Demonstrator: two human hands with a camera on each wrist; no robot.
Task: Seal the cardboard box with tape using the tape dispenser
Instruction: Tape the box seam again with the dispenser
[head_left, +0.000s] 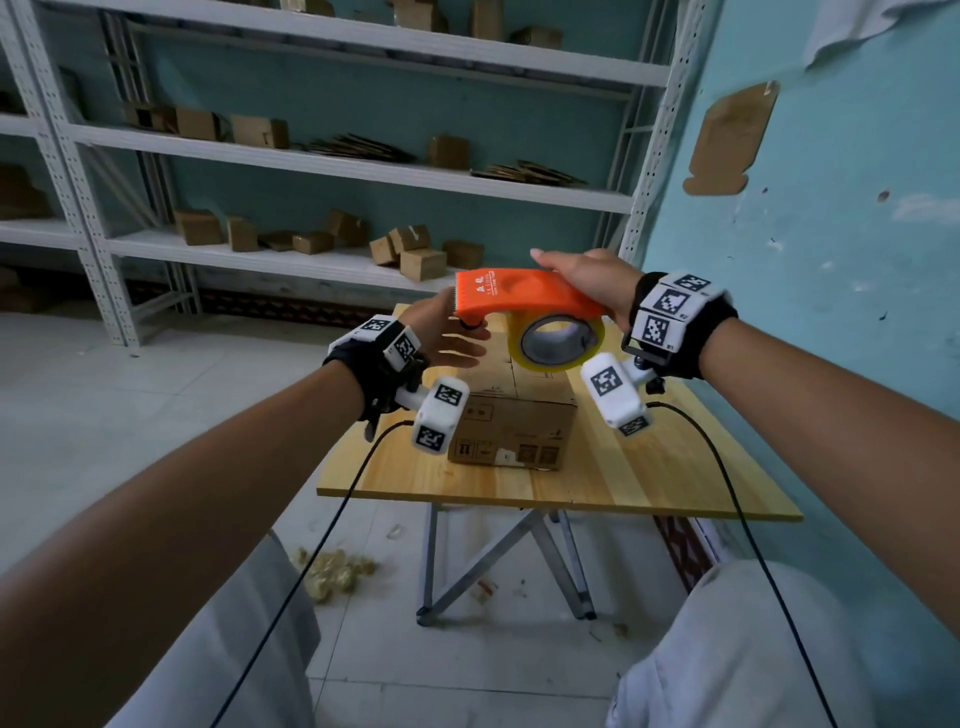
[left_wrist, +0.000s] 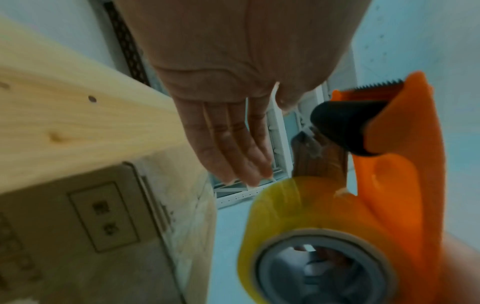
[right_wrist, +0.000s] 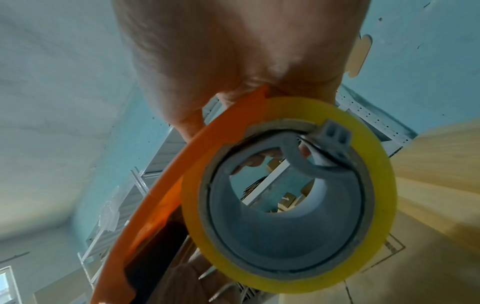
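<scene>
Right hand (head_left: 589, 280) grips tape dispenser (head_left: 519, 296) above closed cardboard box (head_left: 511, 426) — left hand (head_left: 447, 332) open.

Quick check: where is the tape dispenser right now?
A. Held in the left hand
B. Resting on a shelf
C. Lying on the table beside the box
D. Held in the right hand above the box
D: the right hand grips the orange tape dispenser in the air over the cardboard box, while the left hand is open beside it.

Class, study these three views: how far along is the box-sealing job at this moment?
Done: the cardboard box sits on the wooden table with flaps closed. In hand: the right hand holds the orange tape dispenser above the box; the left hand reaches open toward its blade end. Left: no fresh strip is visible on the top seam, so the taping looks still to do.
</scene>
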